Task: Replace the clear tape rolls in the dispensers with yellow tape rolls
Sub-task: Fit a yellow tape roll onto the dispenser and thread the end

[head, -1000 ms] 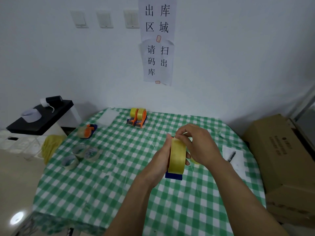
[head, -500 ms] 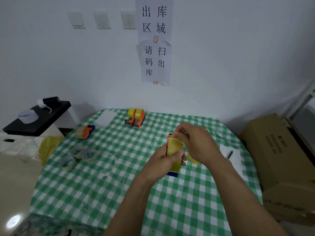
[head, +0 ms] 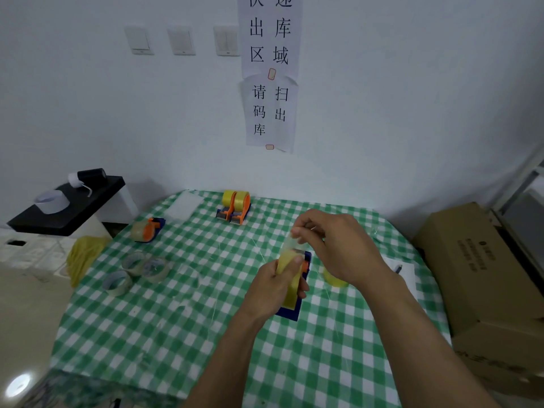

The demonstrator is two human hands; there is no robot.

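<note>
- Logging the head view, item one: my left hand [head: 272, 287], fingers [head: 294, 265] curled round a yellow tape roll [head: 290, 293] seated in a blue dispenser [head: 290, 313], at the centre of the desk [head: 176, 334]. I cannot tell whether its base touches the cloth.
- Item two: my right hand [head: 338, 245], fingertips pinching the loose tape end [head: 290, 245], which is drawn up from that roll.
- Spare yellow roll [head: 334, 278], flat on the desk, partly hidden behind my right wrist.
- Pair of orange dispensers [head: 234, 209], far edge, side by side, both loaded with yellow.
- Single dispenser [head: 148, 229], far left, carrying a clear roll.
- Three loose clear rolls [head: 138, 270], near left, clustered.
- Paper sheet with pen [head: 398, 267], right edge.
- Cardboard box [head: 485, 275], beside the desk on the right.
</note>
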